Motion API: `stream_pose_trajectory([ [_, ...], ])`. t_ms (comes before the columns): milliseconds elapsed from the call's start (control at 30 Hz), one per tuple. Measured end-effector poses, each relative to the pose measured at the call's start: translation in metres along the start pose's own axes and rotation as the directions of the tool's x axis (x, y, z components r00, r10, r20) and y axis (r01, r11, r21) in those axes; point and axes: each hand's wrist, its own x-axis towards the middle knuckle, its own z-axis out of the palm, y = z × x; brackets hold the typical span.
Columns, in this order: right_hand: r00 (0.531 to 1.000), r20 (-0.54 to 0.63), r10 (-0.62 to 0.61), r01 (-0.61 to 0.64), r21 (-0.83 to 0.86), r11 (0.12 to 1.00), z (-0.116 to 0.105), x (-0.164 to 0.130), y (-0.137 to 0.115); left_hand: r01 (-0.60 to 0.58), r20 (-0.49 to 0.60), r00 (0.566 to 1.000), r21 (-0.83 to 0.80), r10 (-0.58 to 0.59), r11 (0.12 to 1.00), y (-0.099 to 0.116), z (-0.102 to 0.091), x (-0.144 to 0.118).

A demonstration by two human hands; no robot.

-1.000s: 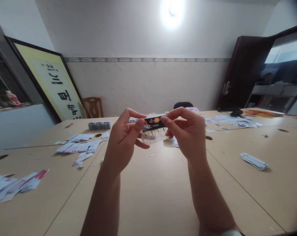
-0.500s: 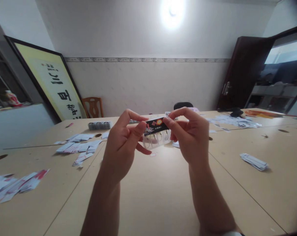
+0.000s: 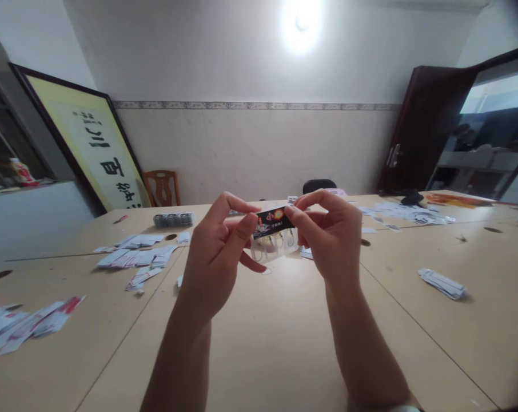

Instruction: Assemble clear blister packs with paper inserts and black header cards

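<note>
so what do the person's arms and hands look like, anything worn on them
Both forearms are bare, with no sleeves in view. The left hand and right hand wear no gloves, and no rings show. Only a sliver of something white and dark shows at the right wrist, at the frame's bottom edge.

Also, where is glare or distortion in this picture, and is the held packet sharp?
Head view: the round ceiling lamp glares white; edges bend; the small clear plastic packet with black label, pinched by left hand and right hand, is slightly soft.
</note>
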Motion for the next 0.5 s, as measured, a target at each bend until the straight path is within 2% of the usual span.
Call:
stream_pose_trajectory([
  [267,0.999,0.001,0.033,-0.033,0.016,0.999,0.0007,0.0002,0.0,0.008,0.008,1.0,0.003,-0.008,1.0,-0.0005,-0.0002,0.0004],
  [500,0.992,0.097,0.083,-0.097,0.147,0.984,-0.0021,0.0085,0.0041,0.012,0.019,1.0,-0.017,-0.012,1.0,-0.0059,-0.005,0.0054],
])
